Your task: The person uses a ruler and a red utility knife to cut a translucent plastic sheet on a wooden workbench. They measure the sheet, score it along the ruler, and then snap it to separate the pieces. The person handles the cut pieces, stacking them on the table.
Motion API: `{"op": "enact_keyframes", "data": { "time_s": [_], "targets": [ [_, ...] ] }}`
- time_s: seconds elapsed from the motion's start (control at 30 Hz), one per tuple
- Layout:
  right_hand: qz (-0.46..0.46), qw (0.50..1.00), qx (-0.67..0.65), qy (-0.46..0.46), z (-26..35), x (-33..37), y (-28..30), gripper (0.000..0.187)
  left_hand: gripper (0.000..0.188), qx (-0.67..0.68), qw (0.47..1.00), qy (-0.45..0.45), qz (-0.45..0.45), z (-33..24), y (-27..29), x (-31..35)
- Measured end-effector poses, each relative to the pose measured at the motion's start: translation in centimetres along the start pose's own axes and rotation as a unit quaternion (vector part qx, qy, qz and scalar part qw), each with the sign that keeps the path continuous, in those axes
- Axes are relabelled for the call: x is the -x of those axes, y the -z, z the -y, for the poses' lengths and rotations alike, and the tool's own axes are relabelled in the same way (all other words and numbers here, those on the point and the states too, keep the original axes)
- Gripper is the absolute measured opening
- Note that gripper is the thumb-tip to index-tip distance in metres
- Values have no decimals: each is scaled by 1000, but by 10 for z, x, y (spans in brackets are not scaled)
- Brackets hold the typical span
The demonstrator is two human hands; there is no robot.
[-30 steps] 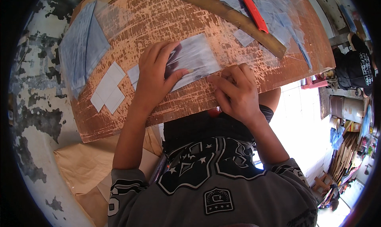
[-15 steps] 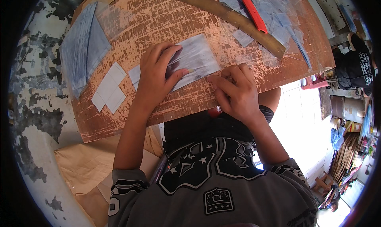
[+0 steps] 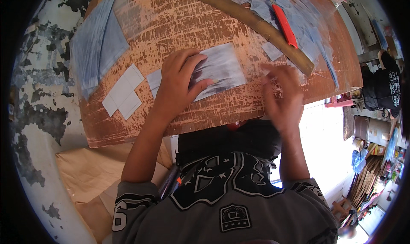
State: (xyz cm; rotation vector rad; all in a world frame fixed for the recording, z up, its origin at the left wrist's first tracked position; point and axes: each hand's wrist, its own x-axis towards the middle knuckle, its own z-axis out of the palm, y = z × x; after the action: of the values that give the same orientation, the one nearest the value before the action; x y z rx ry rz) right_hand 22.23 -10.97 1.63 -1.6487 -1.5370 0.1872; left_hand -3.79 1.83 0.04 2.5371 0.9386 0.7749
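Note:
A greyish translucent plastic sheet (image 3: 228,65), perhaps several layers, lies on the worn wooden board in front of me. My left hand (image 3: 179,79) rests over its left part, thumb and fingers spread apart, pressing it down. Past the wrist side of that hand, a paler end of sheet shows. My right hand (image 3: 284,99) is raised near the board's front edge, to the right of the sheet and apart from it. Motion smears its fingers, so whether it holds anything is unclear. Beside the left forearm lie white ruled paper pieces (image 3: 124,90).
A long brown ruler-like strip (image 3: 252,18) crosses the far right of the board (image 3: 149,39). Next to it, a red-handled cutter (image 3: 285,26) rests on scattered clear plastic pieces (image 3: 305,41). Folded bluish plastic sheets (image 3: 96,50) lie at far left. Brown paper (image 3: 89,167) sits below.
My right hand has left the sheet's right edge and moved right, blurred. My left hand stays on the sheet. The whole view has shifted slightly.

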Motion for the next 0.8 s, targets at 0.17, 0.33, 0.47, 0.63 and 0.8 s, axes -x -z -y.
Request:
{"op": "enact_keyframes", "data": {
  "time_s": [0.17,0.33,0.47,0.63,0.8],
  "targets": [
    [-98,981,167,-7,-39,-54,19,34,49,-17,1000,-1,2,-1,-1,2],
    [-73,977,194,-45,-62,-86,17,47,42,-8,1000,7,7,-2,0,2],
    [-42,973,227,-30,-77,-99,16,50,38,-13,1000,-4,-1,-3,0,2],
    [-15,968,245,-44,-85,-111,20,48,33,-11,1000,-2,-5,-3,0,2],
    [-41,958,277,-64,-95,-121,31,46,32,-4,1000,5,-4,-5,1,1]
  ]
}}
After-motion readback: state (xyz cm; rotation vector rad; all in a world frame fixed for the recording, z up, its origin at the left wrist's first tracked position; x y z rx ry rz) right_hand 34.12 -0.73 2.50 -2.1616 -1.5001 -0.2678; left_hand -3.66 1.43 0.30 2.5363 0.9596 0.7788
